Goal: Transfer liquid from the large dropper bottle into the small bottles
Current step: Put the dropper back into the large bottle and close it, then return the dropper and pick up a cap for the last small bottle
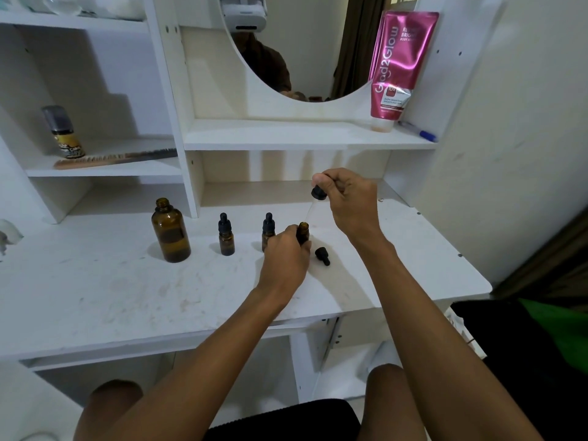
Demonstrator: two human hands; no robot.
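- Amber large dropper bottle (171,230) stands uncapped.
- Right of it, left hand (284,259) grips open small bottle (303,232); right hand (345,202) pinches dropper (318,192) above.
- Between: two capped small bottles (226,235), probably left to fill; first filling underway.

Right of the large bottle (171,230), the left hand (284,261) covers the body of the open small bottle (303,230) and the lower half of a capped small bottle (269,222) (cap and shoulder show). Higher right, the glass tube of the dropper (318,193) is too faint to tell whether its tip reaches the open neck. Far left of the large bottle, a white object (8,231) is cut by the edge.
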